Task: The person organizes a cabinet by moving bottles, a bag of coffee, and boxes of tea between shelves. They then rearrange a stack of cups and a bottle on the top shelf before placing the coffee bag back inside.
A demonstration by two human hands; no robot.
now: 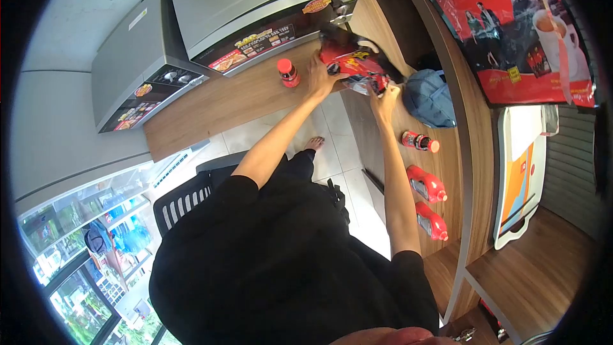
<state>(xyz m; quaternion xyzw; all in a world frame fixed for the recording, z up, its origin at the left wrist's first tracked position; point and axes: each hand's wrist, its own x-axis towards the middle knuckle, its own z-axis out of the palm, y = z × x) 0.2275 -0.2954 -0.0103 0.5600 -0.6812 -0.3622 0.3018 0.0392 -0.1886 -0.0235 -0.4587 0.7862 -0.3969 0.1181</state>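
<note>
Head view: two silver ovens (255, 6) sit on the counter (198, 112); a red-capped bottle (288, 73) stands near the left hand (321, 78), which holds the left side of a red-and-black bag (361, 62) at the counter's corner. The right hand (385, 98) pinches the bag's lower edge. Farther right are another bottle (419, 141), two red bottles (426, 183) and a blue hat (429, 98).

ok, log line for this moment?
left grip: holding red-black package | right grip: holding same package | near left: red-capped bottle | near right: blue fabric item
</note>
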